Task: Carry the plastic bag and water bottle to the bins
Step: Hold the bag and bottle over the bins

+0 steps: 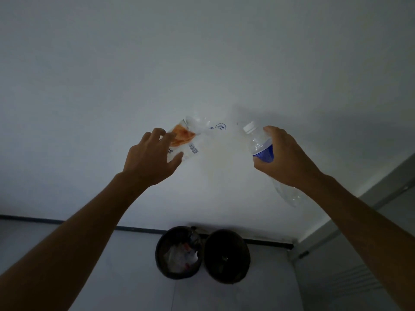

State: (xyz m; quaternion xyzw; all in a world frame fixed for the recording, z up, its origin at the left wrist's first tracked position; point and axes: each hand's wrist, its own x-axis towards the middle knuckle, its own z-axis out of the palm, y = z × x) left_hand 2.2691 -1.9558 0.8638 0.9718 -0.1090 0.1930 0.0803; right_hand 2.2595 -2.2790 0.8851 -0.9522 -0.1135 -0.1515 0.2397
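Note:
My left hand holds a clear plastic bag with an orange smear and blue print, raised in front of the white wall. My right hand grips a clear water bottle with a white cap and blue label, cap tilted up and to the left, its base sticking out under my wrist. Two round dark bins stand on the floor below, against the wall. The left bin contains light-coloured rubbish; the right bin looks dark inside.
A white wall fills the view ahead, with a dark skirting strip along its foot. A grey door or panel with a frame stands at the right. Grey floor lies in front of the bins.

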